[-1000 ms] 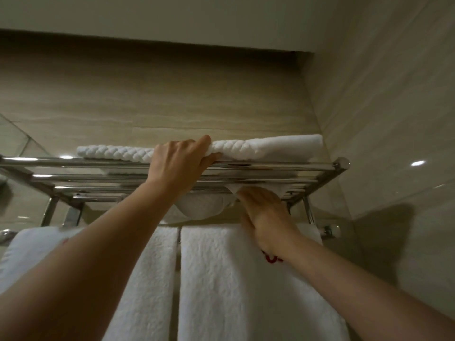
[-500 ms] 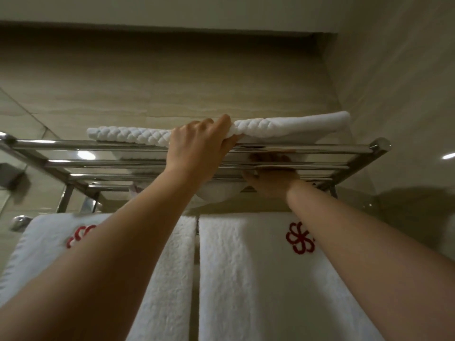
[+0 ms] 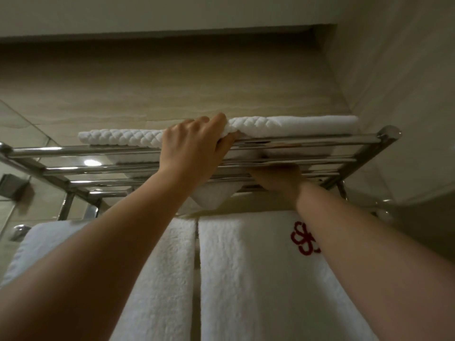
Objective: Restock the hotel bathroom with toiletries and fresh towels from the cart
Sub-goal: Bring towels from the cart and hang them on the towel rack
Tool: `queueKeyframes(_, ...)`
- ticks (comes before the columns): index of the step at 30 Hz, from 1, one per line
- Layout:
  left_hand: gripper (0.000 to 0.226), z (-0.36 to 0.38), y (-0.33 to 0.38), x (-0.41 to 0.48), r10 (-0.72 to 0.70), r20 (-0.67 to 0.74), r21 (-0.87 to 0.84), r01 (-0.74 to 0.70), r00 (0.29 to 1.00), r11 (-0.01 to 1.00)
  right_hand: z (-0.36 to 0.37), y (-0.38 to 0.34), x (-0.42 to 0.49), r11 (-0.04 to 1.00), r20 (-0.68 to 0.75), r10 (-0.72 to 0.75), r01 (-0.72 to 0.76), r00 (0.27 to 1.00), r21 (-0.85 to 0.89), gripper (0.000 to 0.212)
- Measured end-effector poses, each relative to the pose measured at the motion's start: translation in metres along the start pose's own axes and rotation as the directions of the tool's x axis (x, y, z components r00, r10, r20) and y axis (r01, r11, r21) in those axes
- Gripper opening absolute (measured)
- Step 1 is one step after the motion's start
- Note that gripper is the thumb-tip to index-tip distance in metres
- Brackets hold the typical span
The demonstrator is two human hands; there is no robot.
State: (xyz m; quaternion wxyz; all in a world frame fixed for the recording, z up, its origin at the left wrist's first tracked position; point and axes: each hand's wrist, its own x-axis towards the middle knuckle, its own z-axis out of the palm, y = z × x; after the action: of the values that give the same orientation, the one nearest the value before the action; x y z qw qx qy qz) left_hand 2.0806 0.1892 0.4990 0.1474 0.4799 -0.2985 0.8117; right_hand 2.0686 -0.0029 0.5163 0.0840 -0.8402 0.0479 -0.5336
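Risking a slide: a fold of the white quilted folded towel [image 3: 295, 124] seems to be sagging through the chrome bar rack [image 3: 320, 139], and tugging forward could be dragging it off. Your left grip [image 3: 194, 153] is grasping its front edge, the towel lying on top of the rack. Your right grip [image 3: 278, 179] is reaching beneath the bars, fingers hidden, state impossible to tell

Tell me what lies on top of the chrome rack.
A folded white towel lies on the rack, its front edge pinched by the left hand. Its top and anything behind it are hidden.
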Motion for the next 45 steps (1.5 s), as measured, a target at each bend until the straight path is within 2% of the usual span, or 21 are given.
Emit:
queueKeyframes(1,0.039,-0.001,0.001,0.000,0.005,0.025,0.015,-0.005,1.000,1.000,-0.001,-0.002,0.000,1.000,0.046,0.005,-0.005,0.999,0.015,0.079)
queueKeyframes(2,0.040,-0.002,0.001,0.000,0.006,0.045,0.030,-0.008,0.999,1.000,-0.001,-0.002,0.001,1.000,0.060,-0.008,0.007,0.998,0.012,0.079)
queueKeyframes(3,0.041,-0.003,0.002,0.000,0.009,0.062,0.045,-0.012,0.998,0.999,0.000,-0.002,0.001,1.000,0.046,-0.026,0.027,0.999,-0.010,0.069)
queueKeyframes(5,0.043,-0.005,0.003,0.003,0.017,0.099,0.072,-0.024,0.995,0.997,0.001,-0.004,-0.009,0.987,-0.072,-0.104,0.093,0.992,-0.134,0.051)
queueKeyframes(7,0.045,-0.006,0.002,0.007,0.037,0.133,0.074,-0.047,0.990,0.996,0.007,-0.007,-0.027,0.935,-0.108,-0.224,0.182,0.969,-0.305,0.045)
queueKeyframes(9,0.047,-0.009,-0.003,0.007,0.086,0.173,0.026,-0.092,0.981,0.995,0.011,-0.009,-0.040,0.897,-0.066,-0.289,0.246,0.955,-0.368,0.044)
queueKeyframes(12,0.047,-0.021,-0.022,0.001,0.161,0.215,-0.111,-0.140,0.963,0.984,0.008,-0.019,-0.050,0.887,-0.022,-0.312,0.283,0.950,-0.366,0.041)
queueKeyframes(14,0.046,-0.032,-0.043,-0.004,0.133,0.235,-0.162,-0.096,0.963,0.982,0.008,-0.035,-0.058,0.838,0.069,-0.398,0.393,0.915,-0.377,0.045)
queueKeyframes(16,0.049,-0.041,-0.070,-0.010,0.066,0.295,-0.128,-0.029,0.953,0.991,0.017,-0.054,-0.067,0.745,0.182,-0.513,0.541,0.839,-0.391,0.050)
queueKeyframes(18,0.048,-0.049,-0.095,-0.018,0.035,0.358,-0.068,-0.011,0.933,0.998,0.032,-0.074,-0.069,0.714,0.226,-0.560,0.603,0.797,-0.357,0.055)
queueKeyframes(20,0.040,-0.054,-0.107,-0.023,0.049,0.373,-0.059,-0.029,0.926,0.998,0.043,-0.094,-0.063,0.774,0.228,-0.518,0.566,0.824,-0.286,0.057)
queueKeyframes(23,0.030,-0.051,-0.109,-0.027,0.047,0.322,-0.053,-0.031,0.946,0.998,0.057,-0.119,-0.047,0.848,0.211,-0.442,0.483,0.872,-0.217,0.055)
queueKeyframes(28,0.042,-0.035,-0.110,-0.043,-0.020,0.170,-0.013,0.023,0.985,1.000,0.076,-0.135,-0.026,0.881,0.087,-0.425,0.434,0.901,-0.188,0.038)
queueKeyframes(31,0.041,-0.029,-0.111,-0.049,-0.048,0.102,-0.020,0.050,0.994,0.999,0.085,-0.136,-0.005,0.912,0.061,-0.377,0.382,0.924,-0.147,0.041)
queueKeyframes(34,0.038,-0.024,-0.112,-0.051,-0.047,0.054,-0.020,0.048,0.997,0.999,0.100,-0.139,0.014,0.899,0.004,-0.415,0.411,0.910,-0.154,0.048)
queueKeyframes(36,0.035,-0.021,-0.113,-0.053,-0.048,0.013,-0.016,0.048,0.999,0.999,0.107,-0.144,0.022,0.911,-0.002,-0.390,0.386,0.921,-0.148,0.064)
queueKeyframes(38,0.033,-0.018,-0.113,-0.056,-0.053,-0.024,-0.005,0.053,0.998,0.999,0.111,-0.145,0.032,0.944,0.012,-0.301,0.300,0.953,-0.135,0.074)
queueKeyframes(41,0.033,-0.014,-0.116,-0.057,-0.042,-0.064,0.017,0.043,0.997,0.999,0.108,-0.149,0.044,0.929,0.098,-0.274,0.290,0.957,-0.229,0.073)
queueKeyframes(45,0.033,-0.010,-0.117,-0.058,-0.057,-0.086,0.053,0.062,0.995,0.997,0.111,-0.153,0.049,0.946,0.107,-0.254,0.270,0.961,-0.178,0.071)
